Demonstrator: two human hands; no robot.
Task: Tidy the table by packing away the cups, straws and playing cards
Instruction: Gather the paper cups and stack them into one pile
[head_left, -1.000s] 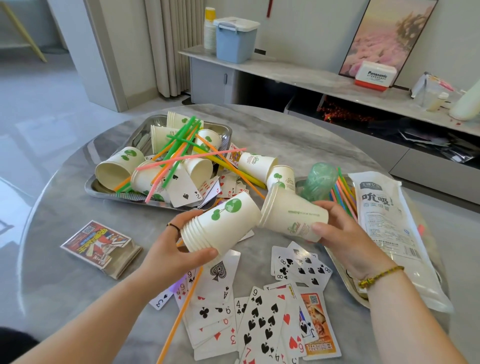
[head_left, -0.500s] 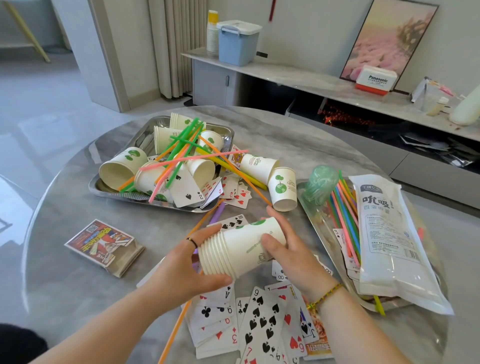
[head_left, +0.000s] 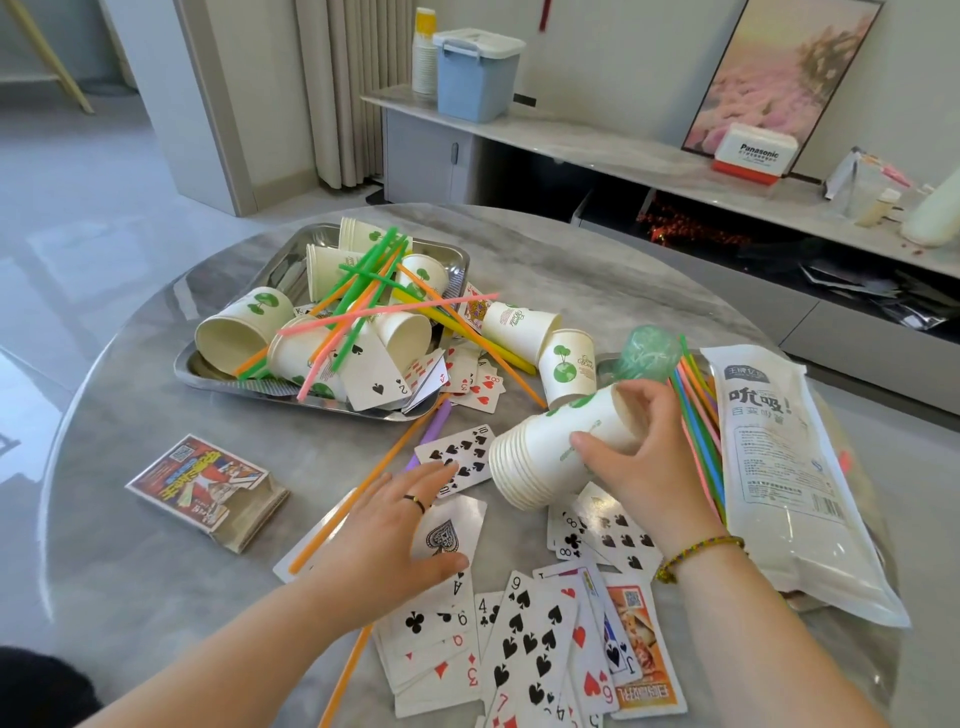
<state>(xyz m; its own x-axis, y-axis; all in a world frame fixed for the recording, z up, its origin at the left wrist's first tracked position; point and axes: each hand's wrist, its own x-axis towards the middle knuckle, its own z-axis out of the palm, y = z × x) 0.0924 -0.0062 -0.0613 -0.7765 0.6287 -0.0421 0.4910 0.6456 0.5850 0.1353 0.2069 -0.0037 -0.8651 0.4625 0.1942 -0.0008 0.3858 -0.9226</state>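
Here the right hand curls round a stack of cups tipped on its side, thumb on the wall, fingers over the far end. Just right of it lie coloured straws and a white bag with Chinese lettering. The left hand, fingers straight, rests flat on the ace of spades, the 10 of spades just past its fingertips. Nearer than both hands, more cards are spread, a 9 and a 6 readable. Left of the left hand sits a card box. Beyond both hands, a tray holds loose cups and more straws. Far behind, a white box reads "Panasonic".
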